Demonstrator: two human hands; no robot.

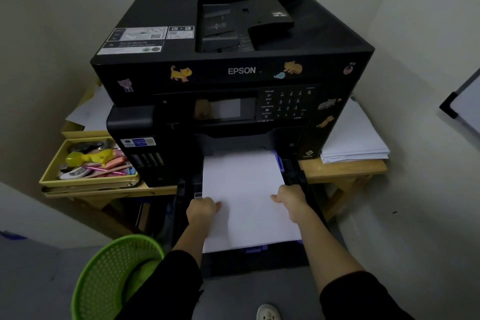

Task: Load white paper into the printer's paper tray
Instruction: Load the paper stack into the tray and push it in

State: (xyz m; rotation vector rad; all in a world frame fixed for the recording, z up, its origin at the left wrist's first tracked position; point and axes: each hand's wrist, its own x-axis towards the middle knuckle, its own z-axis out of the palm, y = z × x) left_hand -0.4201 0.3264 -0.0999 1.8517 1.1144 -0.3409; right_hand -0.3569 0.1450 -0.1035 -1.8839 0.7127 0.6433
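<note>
White paper (pixel 246 195) gripped between left hand (pixel 201 209) and right hand (pixel 291 201).

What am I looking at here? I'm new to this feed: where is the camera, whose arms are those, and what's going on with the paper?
There is one picture, taken by a wide-angle camera on a person's head, looking forward and down. The two arms at the bottom are that person's own. No robot is involved.

The black machine is an Epson printer on a wooden table. Its paper tray is pulled out toward the person. A stack of white paper lies in it, its far end already under the printer body. The left hand and right hand each grip a side of the stack.

Beside the printer: a yellow box of stationery on the left, another pile of white sheets on the right. A green basket stands on the floor.
</note>
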